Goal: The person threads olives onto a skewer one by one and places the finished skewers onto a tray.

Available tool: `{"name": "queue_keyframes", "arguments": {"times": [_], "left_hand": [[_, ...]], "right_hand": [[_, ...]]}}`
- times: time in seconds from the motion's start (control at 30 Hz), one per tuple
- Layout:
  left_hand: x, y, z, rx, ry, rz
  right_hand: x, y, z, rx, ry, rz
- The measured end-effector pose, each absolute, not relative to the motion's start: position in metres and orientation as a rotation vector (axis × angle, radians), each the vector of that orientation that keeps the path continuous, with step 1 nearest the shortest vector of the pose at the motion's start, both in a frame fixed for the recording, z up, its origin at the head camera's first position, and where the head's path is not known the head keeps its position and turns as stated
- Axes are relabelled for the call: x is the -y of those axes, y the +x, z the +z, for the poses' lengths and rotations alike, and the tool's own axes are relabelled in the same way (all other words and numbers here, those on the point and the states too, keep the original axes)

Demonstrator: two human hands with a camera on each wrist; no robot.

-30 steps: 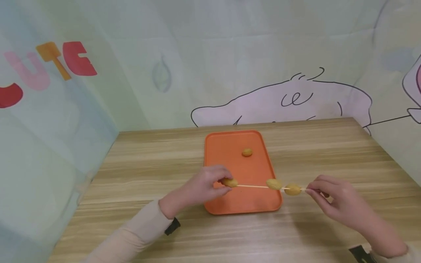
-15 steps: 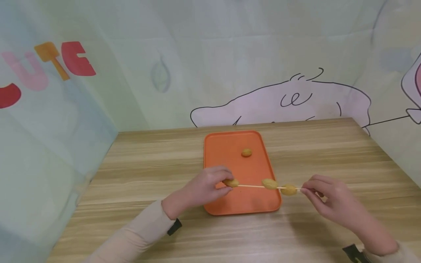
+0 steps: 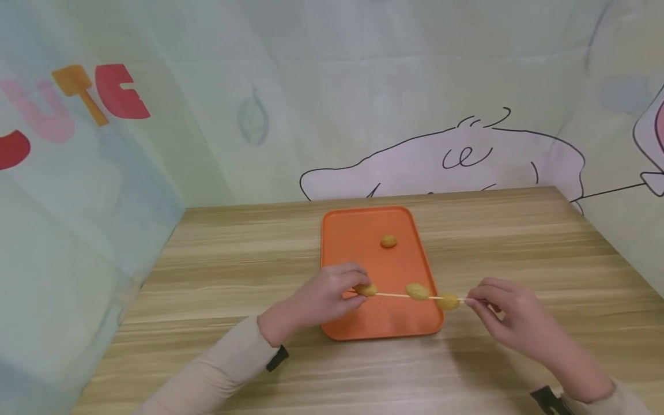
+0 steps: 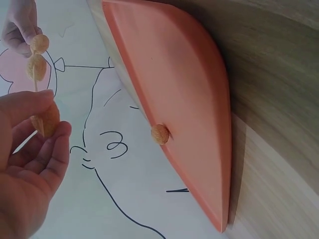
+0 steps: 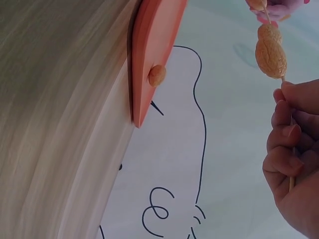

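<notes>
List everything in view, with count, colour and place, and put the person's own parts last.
Backdrop: 1, pale green-blue, behind, printed with lettering and cartoon drawings
Table: 1, wood-grain brown, foreground
Tray: 1, orange, on table
Loose piece: 1, golden brown, on tray
Skewer: 1, pale, raised above tray
Threaded pieces: 2, golden brown, on skewer
Pinched piece: 1, golden brown, in left hand
Sleeves: 2, beige, on forearms
Wrist fittings: 2, black, near cuffs
Hands: 2, bare, left pinching piece, right hand gripping skewer

In the head view, the left hand (image 3: 323, 295) partly hides 1 yellow ball (image 3: 370, 290).
</notes>
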State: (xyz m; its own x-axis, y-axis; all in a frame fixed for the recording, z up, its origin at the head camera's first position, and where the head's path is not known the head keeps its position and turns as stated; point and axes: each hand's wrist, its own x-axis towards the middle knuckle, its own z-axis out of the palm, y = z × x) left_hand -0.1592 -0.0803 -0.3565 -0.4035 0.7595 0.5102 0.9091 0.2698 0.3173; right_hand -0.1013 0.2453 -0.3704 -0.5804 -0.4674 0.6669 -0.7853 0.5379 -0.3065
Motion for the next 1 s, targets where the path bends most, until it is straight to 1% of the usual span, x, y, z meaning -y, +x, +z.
{"name": "queue_keyframes", "arguments": {"times": [1.0], "left_hand": [[0.065, -0.160, -0.360, 2.252, -1.552, -0.765]], "right_hand": [[-0.230, -0.104, -0.375, 2.278, 1.027, 0.819]]}}
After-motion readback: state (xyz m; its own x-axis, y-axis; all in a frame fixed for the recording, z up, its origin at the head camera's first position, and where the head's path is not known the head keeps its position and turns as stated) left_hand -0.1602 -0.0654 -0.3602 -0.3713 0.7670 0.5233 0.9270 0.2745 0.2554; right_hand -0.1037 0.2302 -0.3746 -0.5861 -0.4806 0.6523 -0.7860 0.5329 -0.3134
